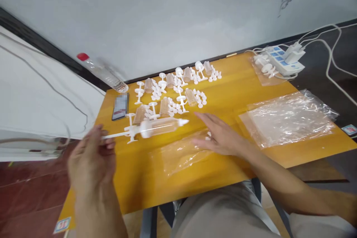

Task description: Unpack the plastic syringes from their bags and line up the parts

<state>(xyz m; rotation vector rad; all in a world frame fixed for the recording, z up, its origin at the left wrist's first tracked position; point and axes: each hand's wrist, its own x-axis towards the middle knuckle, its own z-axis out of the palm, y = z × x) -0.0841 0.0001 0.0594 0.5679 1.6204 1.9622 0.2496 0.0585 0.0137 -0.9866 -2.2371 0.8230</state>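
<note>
My left hand [95,152] is closed around the end of the white plunger rod of a large clear syringe [163,127]. The syringe lies level above the table, its white nozzle pointing right and its white finger grip near the middle. Just right of the nozzle is my right hand [223,134], fingers stretched out and apart. A small white piece shows between its thumb and fingers; whether the hand touches it I cannot tell. Beneath this hand a clear plastic bag [181,156] lies flat on the orange table [134,178].
Behind the syringe stand rows of white plunger parts [181,98], clear barrels [191,96] and small white nozzles [200,98]. A phone [120,107] and a red-capped bottle [106,74] are at left. Clear bags [290,119] and a power strip [284,61] with cables are at right.
</note>
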